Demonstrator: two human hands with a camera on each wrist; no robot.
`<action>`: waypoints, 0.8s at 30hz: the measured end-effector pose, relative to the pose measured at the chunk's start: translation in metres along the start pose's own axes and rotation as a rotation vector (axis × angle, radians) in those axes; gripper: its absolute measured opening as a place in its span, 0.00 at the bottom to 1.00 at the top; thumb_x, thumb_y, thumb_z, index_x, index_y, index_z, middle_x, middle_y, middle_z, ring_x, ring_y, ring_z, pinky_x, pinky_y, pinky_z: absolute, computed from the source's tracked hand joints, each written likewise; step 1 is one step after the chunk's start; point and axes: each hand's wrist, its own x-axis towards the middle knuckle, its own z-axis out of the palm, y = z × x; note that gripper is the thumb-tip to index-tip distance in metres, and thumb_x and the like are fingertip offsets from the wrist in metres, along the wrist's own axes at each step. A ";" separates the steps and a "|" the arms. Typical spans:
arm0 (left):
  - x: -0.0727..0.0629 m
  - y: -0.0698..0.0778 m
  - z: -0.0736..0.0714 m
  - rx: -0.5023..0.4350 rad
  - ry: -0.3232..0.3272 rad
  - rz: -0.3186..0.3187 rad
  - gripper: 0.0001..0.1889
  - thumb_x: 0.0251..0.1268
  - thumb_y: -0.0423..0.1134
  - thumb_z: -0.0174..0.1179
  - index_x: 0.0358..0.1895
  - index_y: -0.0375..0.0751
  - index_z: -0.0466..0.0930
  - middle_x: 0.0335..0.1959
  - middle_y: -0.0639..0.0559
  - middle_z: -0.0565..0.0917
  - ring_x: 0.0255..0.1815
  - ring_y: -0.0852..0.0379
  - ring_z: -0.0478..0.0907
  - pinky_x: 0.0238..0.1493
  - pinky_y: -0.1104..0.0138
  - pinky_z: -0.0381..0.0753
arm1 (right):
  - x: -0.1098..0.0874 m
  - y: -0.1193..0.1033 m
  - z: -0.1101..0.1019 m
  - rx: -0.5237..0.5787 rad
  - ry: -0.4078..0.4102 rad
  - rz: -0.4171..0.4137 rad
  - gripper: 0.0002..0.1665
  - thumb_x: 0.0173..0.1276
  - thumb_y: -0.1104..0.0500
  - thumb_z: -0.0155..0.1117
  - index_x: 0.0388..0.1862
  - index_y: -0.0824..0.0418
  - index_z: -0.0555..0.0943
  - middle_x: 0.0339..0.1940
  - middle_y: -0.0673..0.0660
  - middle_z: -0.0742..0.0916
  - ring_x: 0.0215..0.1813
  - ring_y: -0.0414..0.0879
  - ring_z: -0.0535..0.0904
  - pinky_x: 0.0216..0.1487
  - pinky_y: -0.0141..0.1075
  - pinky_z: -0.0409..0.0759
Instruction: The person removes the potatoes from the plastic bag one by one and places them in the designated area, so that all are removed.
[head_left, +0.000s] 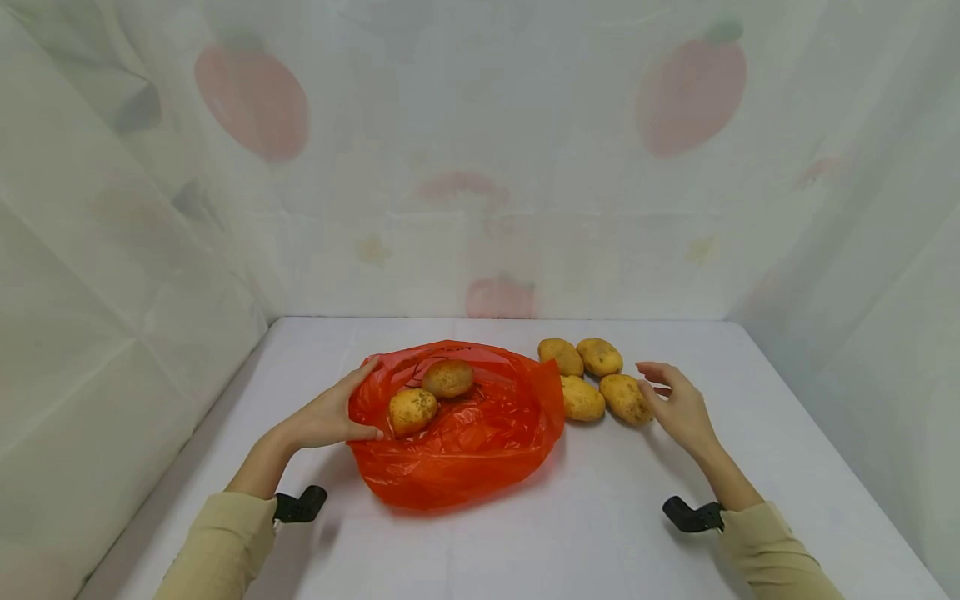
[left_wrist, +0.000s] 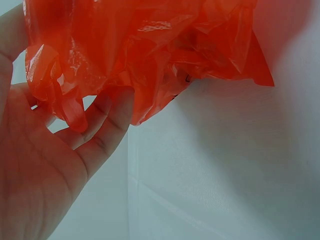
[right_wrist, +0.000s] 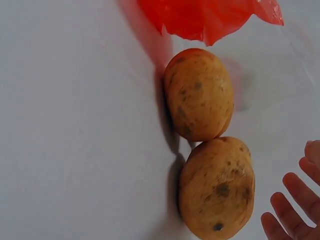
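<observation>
My left hand (head_left: 335, 412) holds the left rim of a red plastic bag (head_left: 480, 483), thumb toward the front and fingers toward the back. In the left wrist view the fingers (left_wrist: 112, 120) curve behind the bag's crumpled film (left_wrist: 150, 40). Inside the bag's wide mouth lie two potatoes, a yellow one (head_left: 412, 412) and a browner one (head_left: 448, 378). My right hand (head_left: 678, 408) is beside the nearest right potato (head_left: 626, 398), its fingers spread and holding nothing. The right wrist view shows its fingertips (right_wrist: 280, 200) just off a spotted potato (right_wrist: 217, 190).
Right of the bag, more potatoes sit close together: one (head_left: 582, 400) against the bag's edge and two behind, left (head_left: 561, 357) and right (head_left: 600, 357). The white table (head_left: 540, 542) ends at a pale curtain (head_left: 480, 250), with similar cloth on both sides.
</observation>
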 end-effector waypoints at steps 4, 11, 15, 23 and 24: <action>0.000 0.002 0.000 -0.007 -0.002 -0.009 0.58 0.42 0.50 0.73 0.74 0.56 0.39 0.73 0.44 0.47 0.70 0.39 0.52 0.57 0.47 0.70 | 0.002 -0.008 0.001 0.021 0.005 -0.023 0.17 0.67 0.62 0.57 0.53 0.66 0.74 0.50 0.63 0.81 0.51 0.57 0.77 0.47 0.49 0.78; 0.000 0.001 0.000 -0.008 0.000 -0.004 0.58 0.42 0.50 0.72 0.74 0.56 0.39 0.73 0.44 0.48 0.70 0.39 0.53 0.57 0.47 0.71 | 0.005 -0.022 0.004 0.035 -0.001 -0.044 0.16 0.66 0.61 0.58 0.53 0.64 0.75 0.50 0.58 0.82 0.49 0.49 0.78 0.44 0.20 0.74; 0.000 0.000 0.000 -0.013 -0.002 0.000 0.58 0.42 0.49 0.73 0.74 0.56 0.39 0.73 0.44 0.48 0.70 0.40 0.52 0.58 0.47 0.69 | 0.007 -0.033 0.006 0.073 -0.023 -0.047 0.16 0.67 0.61 0.57 0.53 0.63 0.75 0.51 0.57 0.82 0.48 0.46 0.78 0.45 0.21 0.75; 0.000 0.000 0.000 -0.021 -0.006 -0.002 0.58 0.43 0.49 0.72 0.74 0.54 0.39 0.73 0.44 0.47 0.70 0.39 0.51 0.58 0.46 0.69 | 0.010 -0.051 0.012 0.153 -0.059 -0.080 0.16 0.66 0.62 0.58 0.52 0.63 0.76 0.50 0.59 0.82 0.47 0.47 0.79 0.46 0.20 0.74; 0.000 0.000 0.000 -0.025 -0.003 -0.008 0.58 0.42 0.49 0.73 0.74 0.55 0.39 0.73 0.45 0.47 0.71 0.40 0.51 0.58 0.46 0.69 | 0.010 -0.053 0.013 0.161 -0.066 -0.081 0.16 0.66 0.62 0.59 0.52 0.62 0.76 0.49 0.59 0.82 0.47 0.46 0.79 0.46 0.20 0.74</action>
